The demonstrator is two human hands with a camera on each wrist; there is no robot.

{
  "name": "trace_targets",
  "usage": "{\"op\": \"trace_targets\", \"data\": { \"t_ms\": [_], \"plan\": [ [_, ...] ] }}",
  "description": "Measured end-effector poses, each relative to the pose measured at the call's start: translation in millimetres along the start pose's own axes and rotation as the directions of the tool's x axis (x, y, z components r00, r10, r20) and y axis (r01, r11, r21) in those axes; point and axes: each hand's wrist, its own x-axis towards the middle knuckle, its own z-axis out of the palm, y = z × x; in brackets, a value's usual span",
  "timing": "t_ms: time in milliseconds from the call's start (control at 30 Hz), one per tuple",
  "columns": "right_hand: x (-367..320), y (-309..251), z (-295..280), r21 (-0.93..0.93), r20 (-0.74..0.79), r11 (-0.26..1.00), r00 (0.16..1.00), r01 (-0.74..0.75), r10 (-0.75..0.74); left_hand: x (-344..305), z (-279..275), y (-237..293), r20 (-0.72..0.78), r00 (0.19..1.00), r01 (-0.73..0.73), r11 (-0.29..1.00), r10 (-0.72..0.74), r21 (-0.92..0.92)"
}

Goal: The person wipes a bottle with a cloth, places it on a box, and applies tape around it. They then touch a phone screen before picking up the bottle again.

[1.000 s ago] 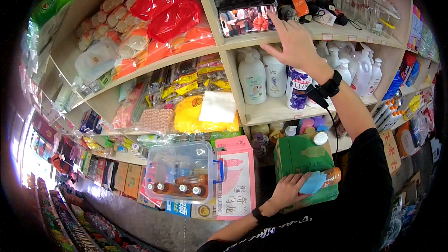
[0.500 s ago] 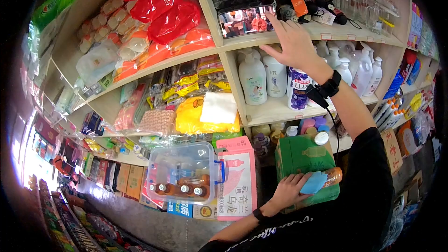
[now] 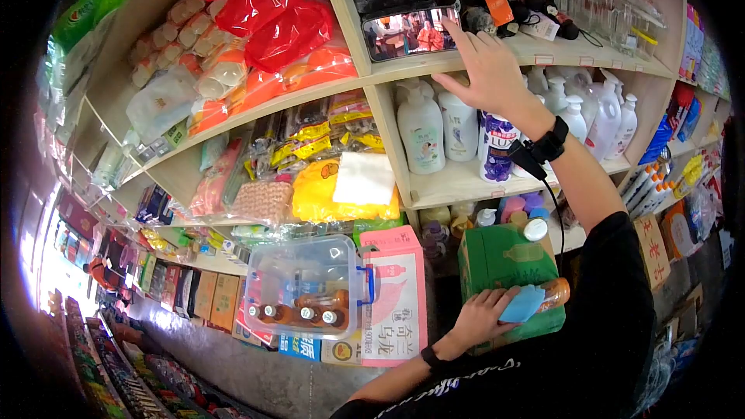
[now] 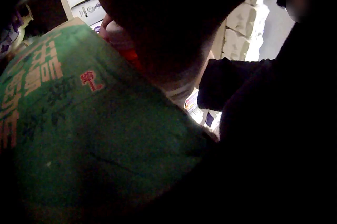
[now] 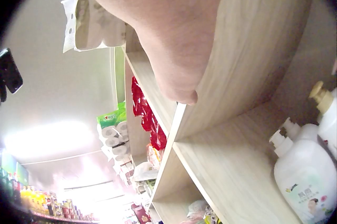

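In the head view my left hand [image 3: 483, 316] holds a light blue cloth [image 3: 521, 304] against an amber bottle [image 3: 555, 293], which lies over a green carton [image 3: 504, 260]. The cloth hides much of the bottle. In the dark left wrist view, the carton [image 4: 95, 124] fills the lower left. My right hand [image 3: 493, 74] reaches up to a phone [image 3: 411, 34] propped on the shelf, its extended index fingertip at the screen's right edge. The screen shows a figure in orange. A white bottle cap [image 3: 535, 230] shows at the carton's top edge.
A clear plastic bin [image 3: 303, 264] holding several amber bottles sits beside a pink carton [image 3: 392, 302]. White pump bottles [image 3: 420, 128] and a purple bottle [image 3: 497, 147] stand on the shelf below the phone. A cable [image 3: 556, 209] hangs from my right wrist.
Both hands keep nearly the same places. The picture on the phone screen has changed slightly, and the head view has shifted a little.
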Motion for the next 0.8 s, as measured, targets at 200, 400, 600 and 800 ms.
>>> {"op": "trace_targets", "data": {
  "t_ms": [200, 400, 600, 800],
  "plan": [
    [0.1, 0.4, 0.7, -0.001, -0.009, 1.0, 1.0, 0.002, -0.002, 0.1, 0.6, -0.6, -0.007, 1.0, -0.005, 1.0, 0.005, 0.006],
    [0.2, -0.2, 0.0, -0.017, -0.023, 1.0, 1.0, 0.01, -0.01, -0.4, 0.1, 0.3, -0.006, 1.0, -0.002, 1.0, 0.002, 0.003],
    [0.8, -1.3, -1.0, -0.014, -0.02, 1.0, 1.0, 0.004, -0.005, -1.3, 1.8, -0.7, -0.017, 1.0, -0.009, 1.0, 0.01, 0.013],
    [0.3, 0.4, 1.2, -0.002, -0.023, 1.0, 1.0, 0.006, -0.007, -0.1, -0.4, 0.5, -0.007, 1.0, -0.003, 1.0, 0.003, 0.018]
  ]
}}
